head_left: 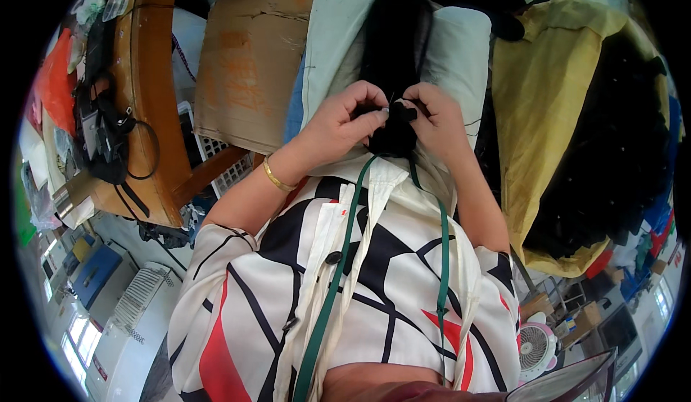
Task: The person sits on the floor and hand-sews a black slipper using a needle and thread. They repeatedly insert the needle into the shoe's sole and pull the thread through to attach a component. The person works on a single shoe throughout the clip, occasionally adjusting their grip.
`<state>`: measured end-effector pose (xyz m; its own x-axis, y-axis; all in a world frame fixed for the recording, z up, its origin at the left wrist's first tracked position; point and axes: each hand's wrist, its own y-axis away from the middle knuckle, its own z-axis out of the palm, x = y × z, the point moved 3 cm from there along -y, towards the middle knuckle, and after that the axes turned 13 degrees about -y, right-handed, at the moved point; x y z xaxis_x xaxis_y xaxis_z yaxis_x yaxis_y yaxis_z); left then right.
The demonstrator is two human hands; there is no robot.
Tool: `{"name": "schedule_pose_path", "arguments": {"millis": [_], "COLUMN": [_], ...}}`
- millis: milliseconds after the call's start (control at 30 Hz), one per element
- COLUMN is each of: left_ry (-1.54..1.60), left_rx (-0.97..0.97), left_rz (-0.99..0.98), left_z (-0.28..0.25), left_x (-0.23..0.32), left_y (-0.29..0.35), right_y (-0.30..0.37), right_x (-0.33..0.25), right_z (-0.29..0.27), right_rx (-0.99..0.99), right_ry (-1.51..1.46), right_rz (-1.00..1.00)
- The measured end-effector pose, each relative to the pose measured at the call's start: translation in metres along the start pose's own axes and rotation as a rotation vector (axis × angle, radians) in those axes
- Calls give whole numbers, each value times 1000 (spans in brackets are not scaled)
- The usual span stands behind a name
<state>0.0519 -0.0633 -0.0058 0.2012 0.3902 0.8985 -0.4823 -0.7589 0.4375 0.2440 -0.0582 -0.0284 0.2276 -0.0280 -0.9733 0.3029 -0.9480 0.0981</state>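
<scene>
A long piece of black, soft-looking fabric lies along my lap, its near end drawn up between my hands. My left hand is closed in a pinch, with dark fabric showing between thumb and forefinger. Close beside it, my right hand pinches a small fold of the same black fabric. A thin dark line, perhaps a needle or thread, stands up between the fingertips; it is too fine to tell which. Pale cloth covers my legs under the fabric.
To the left stand a cardboard box and a wooden frame with black straps hanging on it. On the right, a yellow sack holds a heap of black pieces. A fan is at the lower right.
</scene>
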Motion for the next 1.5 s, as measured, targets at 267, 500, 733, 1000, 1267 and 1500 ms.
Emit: {"name": "schedule_pose_path", "arguments": {"millis": [267,500,733,1000,1267,1500], "left_ry": [-132,-143,-285,-457,-670,-750], "left_rx": [-16,-62,-60,-10,16,56], "left_rz": [-31,-33,17,64,266,377], "left_z": [-13,-12,-11,-1,9,9], "left_x": [-9,-11,-5,-4,10,10], "left_y": [-8,-9,-8,-3,10,8], "right_y": [2,0,9,15,70,145], "right_x": [-3,-22,-31,-50,-66,-82], "right_z": [-5,-2,14,3,-91,-219], "right_rx": [137,-71,137,312,413,584], "right_ry": [-357,-162,37,-683,-1113,-1438], "right_rz": [74,-35,-356,31,-115,-423]}}
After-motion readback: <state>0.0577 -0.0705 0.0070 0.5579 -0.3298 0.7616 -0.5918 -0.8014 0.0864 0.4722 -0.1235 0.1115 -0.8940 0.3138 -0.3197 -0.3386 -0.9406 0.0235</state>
